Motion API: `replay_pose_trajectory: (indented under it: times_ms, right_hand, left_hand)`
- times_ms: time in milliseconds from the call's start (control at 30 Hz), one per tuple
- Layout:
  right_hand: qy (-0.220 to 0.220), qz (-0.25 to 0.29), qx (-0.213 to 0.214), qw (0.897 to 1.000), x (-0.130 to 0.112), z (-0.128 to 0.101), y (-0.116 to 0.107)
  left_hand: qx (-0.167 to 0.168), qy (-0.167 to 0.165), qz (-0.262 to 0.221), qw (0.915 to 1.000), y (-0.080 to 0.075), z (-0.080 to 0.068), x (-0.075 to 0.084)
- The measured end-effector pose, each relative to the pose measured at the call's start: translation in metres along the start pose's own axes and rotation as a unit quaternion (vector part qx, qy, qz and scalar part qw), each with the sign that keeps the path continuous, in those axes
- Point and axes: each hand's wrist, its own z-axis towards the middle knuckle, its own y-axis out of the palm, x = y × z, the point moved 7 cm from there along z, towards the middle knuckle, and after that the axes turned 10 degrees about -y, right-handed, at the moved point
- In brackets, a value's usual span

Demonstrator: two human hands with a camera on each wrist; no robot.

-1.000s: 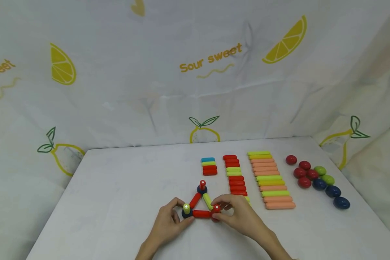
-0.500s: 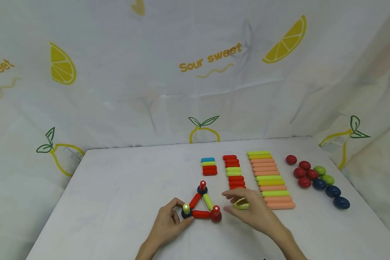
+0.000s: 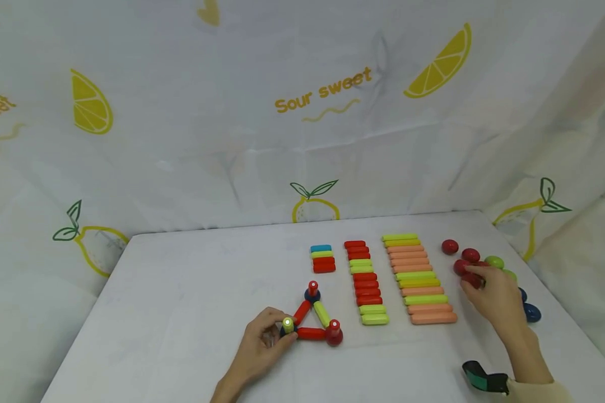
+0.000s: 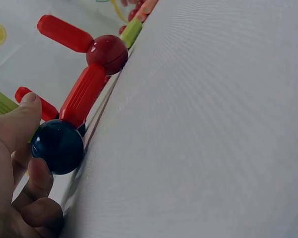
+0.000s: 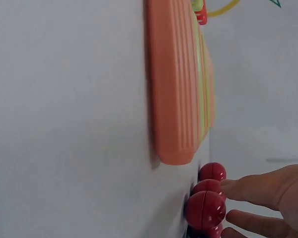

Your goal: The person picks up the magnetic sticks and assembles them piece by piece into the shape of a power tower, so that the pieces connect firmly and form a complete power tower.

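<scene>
A triangle of magnetic sticks and balls lies on the table, with red sticks (image 3: 311,334) on two sides and a lime stick (image 3: 321,314) on the third. Two corners are dark blue balls and the right one is a red ball (image 3: 334,336); a short stick stands upright on each. My left hand (image 3: 262,338) pinches the left corner's dark blue ball (image 4: 58,147) between thumb and fingers, beside its upright lime stick (image 3: 288,325). Over at the right, my right hand (image 3: 496,294) reaches in among loose red balls, fingertips at the nearest red ball (image 5: 205,210) and its neighbour.
Short red, lime and blue sticks (image 3: 324,265) lie in two columns behind and right of the triangle. Longer peach, lime and yellow sticks (image 3: 432,318) form another column. Green balls (image 3: 494,262) and dark blue balls (image 3: 531,313) sit around the right hand. A lemon-print cloth (image 3: 206,140) hangs behind.
My right hand has left the triangle's red corner ball and moved right, over the stick columns, to the loose balls. The left hand stays on its corner ball.
</scene>
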Motion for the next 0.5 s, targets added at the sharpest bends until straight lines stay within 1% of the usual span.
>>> replay_pose_trajectory:
  times_ms: [100,233,367,500]
  right_hand:
    - [0.026,-0.012,-0.03,0.999,0.01,-0.001,0.005]
    - [0.059,-0.024,-0.059,0.996,0.017,-0.001,0.011]
    - [0.071,-0.025,-0.067,0.995,0.021,0.001,0.016]
    - [0.075,-0.01,-0.069,0.995,0.022,0.0,0.021]
  left_hand:
    - [0.002,-0.003,0.0,1.0,-0.001,0.0,-0.002]
    - [0.001,-0.013,-0.001,0.9999,-0.001,0.001,-0.005]
    - [0.003,-0.013,-0.005,0.9999,0.0,0.001,-0.007]
    - [0.005,-0.017,-0.008,0.9998,-0.001,0.001,-0.008]
